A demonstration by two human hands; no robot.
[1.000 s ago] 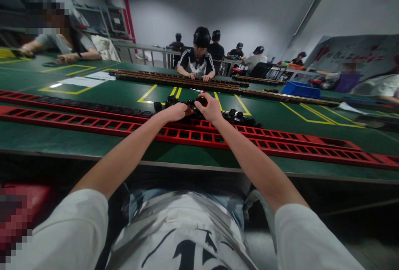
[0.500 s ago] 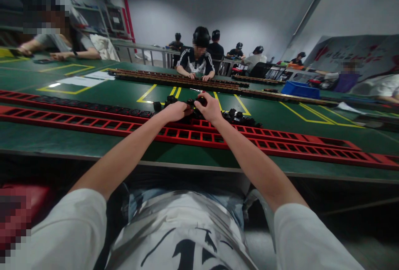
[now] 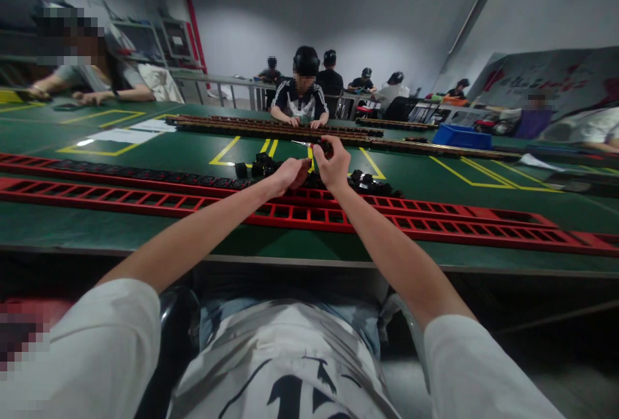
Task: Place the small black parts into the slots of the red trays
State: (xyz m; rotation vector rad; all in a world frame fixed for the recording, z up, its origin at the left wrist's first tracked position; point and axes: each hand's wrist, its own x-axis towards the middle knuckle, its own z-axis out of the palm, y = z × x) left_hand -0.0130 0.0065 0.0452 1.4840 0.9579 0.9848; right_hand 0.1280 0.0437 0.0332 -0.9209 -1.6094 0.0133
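Pinch lightly w/ R hand (image 3: 337,162), closed round black piece (image 3: 327,147), held nr loose black parts (image 3: 264,165) by red frames (image 3: 416,236); steady w/ L hand (image 3: 291,176) (curled, can't tell if gripping anything). Best work low over counter (image 3: 300,238), w/o knocking frames, turning piece slowly.

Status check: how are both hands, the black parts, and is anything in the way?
Right hand pinching small black part. Left hand curled, contents unclear. More black parts either side; no obstruction visible.
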